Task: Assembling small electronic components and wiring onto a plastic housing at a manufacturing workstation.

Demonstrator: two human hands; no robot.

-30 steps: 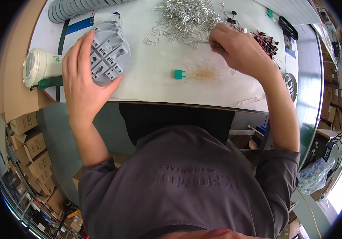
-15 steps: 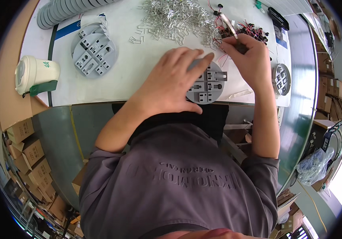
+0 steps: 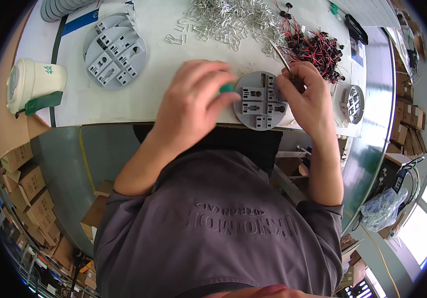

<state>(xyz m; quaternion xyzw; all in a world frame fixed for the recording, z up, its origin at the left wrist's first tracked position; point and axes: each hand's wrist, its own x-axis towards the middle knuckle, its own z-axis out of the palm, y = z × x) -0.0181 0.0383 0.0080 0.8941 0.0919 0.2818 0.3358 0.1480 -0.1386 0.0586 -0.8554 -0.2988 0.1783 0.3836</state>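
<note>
In front of me a round grey plastic disc (image 3: 253, 113) with raised slotted blocks lies at the table's near edge. My left hand (image 3: 188, 97) is just left of it, blurred, with the fingers curled round a small green piece (image 3: 227, 88); its kind I cannot make out. My right hand (image 3: 307, 97) is at the disc's right side. It is closed on a slim metal tool (image 3: 281, 57), whose shaft points up and to the left. What else its fingers hold is hidden.
A pile of bent metal clips (image 3: 233, 22) lies at the far side, beside a heap of red-and-black wires (image 3: 320, 52). More stacked grey discs (image 3: 119, 57) are on the left, near a cream cup (image 3: 37, 84) with a green handle. A smaller grey round part (image 3: 353, 104) sits right.
My right hand has come down from the wire heap to the disc with the tool. My left hand has drawn back left off the disc, and a green piece now shows in its fingers.
</note>
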